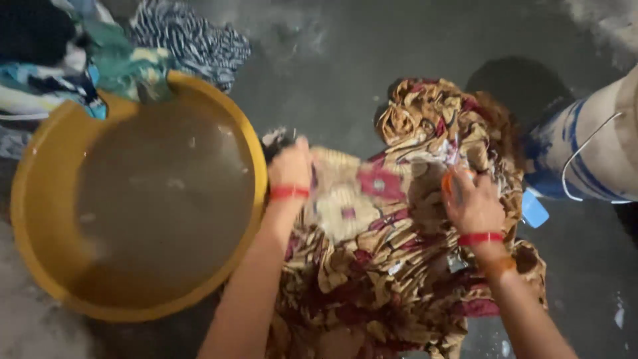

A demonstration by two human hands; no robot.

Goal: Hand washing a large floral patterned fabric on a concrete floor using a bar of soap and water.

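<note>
I am pressing my left hand (290, 165) down on the upper left edge of the wet patterned cloth (392, 266), fingers curled together against the fabric beside the rim of the yellow basin (40, 186). Whether they are actually pinching a fold I cannot tell. My right hand (472, 203) is lying on the right part of the same cloth, fingers closed around a small orange object (454, 179) that I am holding against the fabric; its shape is too blurred to name.

The cloth is spreading out on the wet grey floor (359, 53) under and between both hands, flat near my wrists and bunching into a crumpled heap beyond my right hand. It is a soft, soaked fabric printed in maroon, tan and cream.

The basin is sitting just left of my left hand, round, smooth plastic, holding murky brownish water. More clothes (100, 46), striped and teal, are hanging over its far rim. A blue plastic piece (535, 211) is lying near my right hand, and a white-and-blue sack-like bundle (591, 146) is resting at the right edge.
</note>
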